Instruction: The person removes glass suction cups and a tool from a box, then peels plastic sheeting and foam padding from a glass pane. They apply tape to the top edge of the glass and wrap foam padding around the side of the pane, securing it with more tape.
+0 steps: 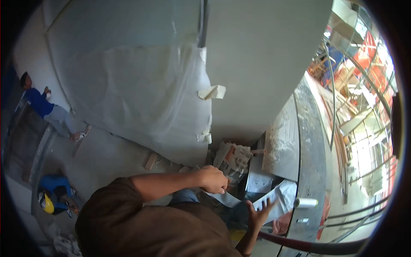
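My left hand (214, 179) is closed in a fist in front of my body, its arm reaching across from the left. Whatever its fingers hold, if anything, is hidden. Lower and to the right, my right hand (259, 213) is open with its fingers spread. Behind the right hand lies a crumpled white sheet (282, 198). A grey metal box (258, 182) sits just beyond the hands. Near my left fist is a worn, torn bag or carton (233, 157) with orange markings.
A wall ahead has plastic sheeting (132, 94) with a torn flap (212, 92). A white roll (306, 202) lies on a dark plank (310, 162) at right, beside scaffold tubes (364, 68). At left, one person (40, 103) stands and another in a yellow helmet (46, 203) is low down.
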A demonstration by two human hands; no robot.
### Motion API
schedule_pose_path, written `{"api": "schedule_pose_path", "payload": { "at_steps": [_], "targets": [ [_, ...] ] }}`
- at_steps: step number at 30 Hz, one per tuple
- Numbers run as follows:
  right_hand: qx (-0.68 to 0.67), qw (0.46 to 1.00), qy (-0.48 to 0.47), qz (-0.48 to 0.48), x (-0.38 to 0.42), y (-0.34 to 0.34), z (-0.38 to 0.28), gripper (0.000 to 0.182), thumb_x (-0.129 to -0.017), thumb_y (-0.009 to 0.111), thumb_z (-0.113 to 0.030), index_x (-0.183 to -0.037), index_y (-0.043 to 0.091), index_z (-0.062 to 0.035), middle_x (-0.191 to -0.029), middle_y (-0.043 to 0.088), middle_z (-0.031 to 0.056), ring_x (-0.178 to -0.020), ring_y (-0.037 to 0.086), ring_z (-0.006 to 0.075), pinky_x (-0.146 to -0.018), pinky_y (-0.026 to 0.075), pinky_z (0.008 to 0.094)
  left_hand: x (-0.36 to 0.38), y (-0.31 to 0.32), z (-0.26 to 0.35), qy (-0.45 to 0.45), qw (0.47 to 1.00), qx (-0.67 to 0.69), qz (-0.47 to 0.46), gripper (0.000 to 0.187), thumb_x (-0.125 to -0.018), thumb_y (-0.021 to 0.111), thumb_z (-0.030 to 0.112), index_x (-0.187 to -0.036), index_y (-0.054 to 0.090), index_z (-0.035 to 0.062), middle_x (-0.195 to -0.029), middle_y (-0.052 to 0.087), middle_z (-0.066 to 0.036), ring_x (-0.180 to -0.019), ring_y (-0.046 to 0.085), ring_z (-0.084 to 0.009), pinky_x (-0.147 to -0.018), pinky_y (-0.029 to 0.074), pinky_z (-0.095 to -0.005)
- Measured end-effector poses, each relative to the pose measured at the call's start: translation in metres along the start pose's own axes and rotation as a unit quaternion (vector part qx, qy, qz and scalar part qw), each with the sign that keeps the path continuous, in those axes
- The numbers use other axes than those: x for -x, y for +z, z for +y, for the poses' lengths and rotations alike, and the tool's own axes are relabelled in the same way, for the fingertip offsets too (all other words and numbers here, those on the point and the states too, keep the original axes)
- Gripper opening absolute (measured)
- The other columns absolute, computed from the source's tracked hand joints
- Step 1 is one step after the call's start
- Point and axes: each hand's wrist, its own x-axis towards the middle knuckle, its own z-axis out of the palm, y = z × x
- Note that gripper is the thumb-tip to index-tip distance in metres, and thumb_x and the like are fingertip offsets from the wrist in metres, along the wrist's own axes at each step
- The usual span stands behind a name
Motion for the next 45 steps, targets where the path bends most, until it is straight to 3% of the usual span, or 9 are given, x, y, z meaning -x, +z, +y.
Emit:
{"api": "schedule_pose_path", "payload": {
  "at_steps": [3,9,14,20,21,28,34,35,45],
  "targets": [
    [0.055,0.926,-0.288,-0.238,-0.001,0.011,-0.096,0.079,-0.069,0.096,-0.025,-0.135,0.059,-0.001,-0.135,0.063,0.019,-0.124,0.063,0.0296,-0.097,0.052,0.04,-0.005,-0.01,0.016,0.034,0.995,-0.073,-0.066,0.029,-0.095,0.06,0.04,-0.106,0.076,0.0186,-0.1,0.076,-0.013,-0.099,0.071,-0.0361,-0.085,0.053,-0.0514],
    [0.005,0.916,-0.127,-0.381,0.005,0.018,-0.085,0.025,-0.083,0.084,-0.016,-0.101,0.074,-0.0019,-0.089,0.076,0.0125,-0.078,0.074,0.0262,-0.076,0.057,0.0342,-0.01,-0.024,0.035,0.083,0.986,-0.098,-0.106,0.029,-0.098,0.056,0.04,-0.108,0.075,0.0215,-0.094,0.074,-0.013,-0.093,0.07,-0.0361,-0.082,0.054,-0.0483],
    [-0.027,0.909,-0.304,-0.284,0.006,-0.001,-0.079,0.049,-0.083,0.085,-0.03,-0.12,0.063,-0.0075,-0.106,0.07,0.0148,-0.1,0.069,0.0318,-0.086,0.053,0.0401,-0.029,-0.04,0.057,0.164,0.963,-0.083,-0.198,0.029,-0.1,0.057,0.041,-0.111,0.073,0.0204,-0.088,0.072,-0.013,-0.085,0.068,-0.0367,-0.076,0.052,-0.0479],
    [-0.062,0.909,-0.057,-0.409,0.009,-0.039,-0.083,0.039,-0.085,0.083,-0.032,-0.109,0.067,-0.0056,-0.096,0.069,0.0113,-0.088,0.067,0.0275,-0.076,0.051,0.0395,-0.053,-0.042,0.07,0.21,0.955,-0.05,-0.202,0.028,-0.1,0.061,0.041,-0.108,0.074,0.0175,-0.079,0.069,-0.014,-0.075,0.066,-0.0368,-0.069,0.049,-0.0451],
    [-0.075,0.922,-0.198,-0.324,0.012,-0.036,-0.075,0.031,-0.087,0.083,-0.028,-0.1,0.068,-0.0037,-0.083,0.063,0.0088,-0.075,0.063,0.025,-0.069,0.05,0.0377,-0.056,-0.041,0.072,0.229,0.951,-0.047,-0.201,0.029,-0.099,0.062,0.041,-0.108,0.075,0.0173,-0.077,0.069,-0.014,-0.073,0.066,-0.0366,-0.068,0.049,-0.045],
    [-0.071,0.948,-0.074,-0.302,0.03,-0.067,-0.07,0.026,-0.093,0.076,-0.026,-0.094,0.067,-0.0017,-0.08,0.063,0.0122,-0.07,0.061,0.0288,-0.062,0.047,0.0377,-0.08,-0.036,0.111,0.214,0.948,-0.095,-0.215,0.028,-0.1,0.058,0.039,-0.111,0.076,0.0201,-0.087,0.074,-0.012,-0.084,0.07,-0.0355,-0.079,0.055,-0.0452],
    [-0.012,0.971,-0.216,-0.1,0.056,-0.088,-0.042,0.016,-0.093,0.073,-0.015,-0.093,0.066,-0.0017,-0.077,0.059,0.0114,-0.067,0.06,0.0309,-0.059,0.047,0.0403,-0.103,-0.001,0.141,0.211,0.964,-0.058,-0.149,0.033,-0.099,0.059,0.035,-0.119,0.075,0.0145,-0.088,0.074,-0.019,-0.083,0.072,-0.036,-0.08,0.056,-0.0434],
    [0.031,0.971,-0.222,-0.079,0.063,-0.094,-0.04,0.015,-0.092,0.072,-0.015,-0.092,0.064,-0.0026,-0.077,0.058,0.0106,-0.066,0.06,0.03,-0.06,0.048,0.0403,-0.112,0.008,0.138,0.229,0.954,0.08,-0.177,0.032,-0.097,0.062,0.023,-0.123,0.073,0.0071,-0.086,0.075,-0.018,-0.073,0.07,-0.0199,-0.075,0.054,-0.0324],
    [0.146,0.944,-0.234,0.182,0.164,-0.193,-0.099,0.018,-0.083,0.081,-0.008,-0.099,0.074,-0.0039,-0.072,0.061,0.0048,-0.058,0.054,0.0192,-0.053,0.041,0.0311,-0.22,0.03,0.157,0.187,0.967,-0.172,-0.007,0.039,-0.096,0.057,0.041,-0.113,0.074,0.0098,-0.093,0.074,-0.023,-0.088,0.073,-0.0406,-0.08,0.058,-0.0525]
  ]
}}
